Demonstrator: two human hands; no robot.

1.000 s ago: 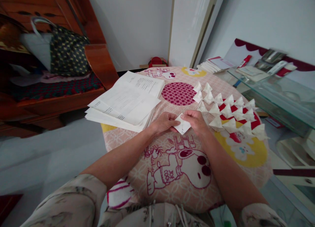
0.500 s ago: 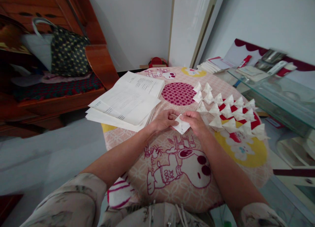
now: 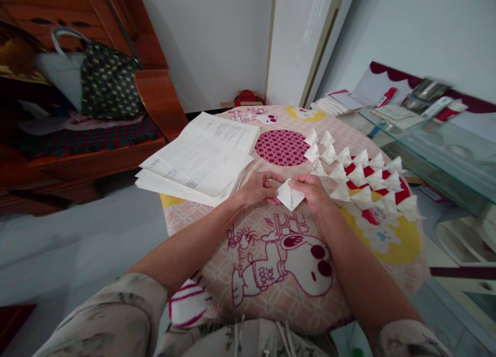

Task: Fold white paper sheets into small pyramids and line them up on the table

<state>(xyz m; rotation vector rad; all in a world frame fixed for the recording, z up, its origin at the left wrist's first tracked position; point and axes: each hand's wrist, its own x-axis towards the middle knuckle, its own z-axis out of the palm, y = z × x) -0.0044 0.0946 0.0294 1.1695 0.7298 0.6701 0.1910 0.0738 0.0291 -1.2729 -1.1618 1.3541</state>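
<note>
Between my hands is a small folded piece of white paper (image 3: 290,196), diamond-shaped with one corner toward me. My right hand (image 3: 312,189) pinches its upper right edge, thumb on top. At its left side, my left hand (image 3: 260,188) has curled fingers against the paper's edge; the undersides of those fingers are hidden. Several folded white paper pieces (image 3: 363,197) stand in rows to the right of my right hand. Left of my hands lies a stack of printed paper sheets (image 3: 197,163), the upper ones askew.
A patterned cloth (image 3: 271,274) with cartoon dogs covers the round table. On the right, a glass shelf (image 3: 426,140) holds a metal container (image 3: 430,91) and other items. A wooden bench (image 3: 155,104) with bags stands at the left, beyond the table's edge.
The folded paper has shifted slightly right and shows more of its face. My left thumb has come off its top, while my right hand keeps its pinch.
</note>
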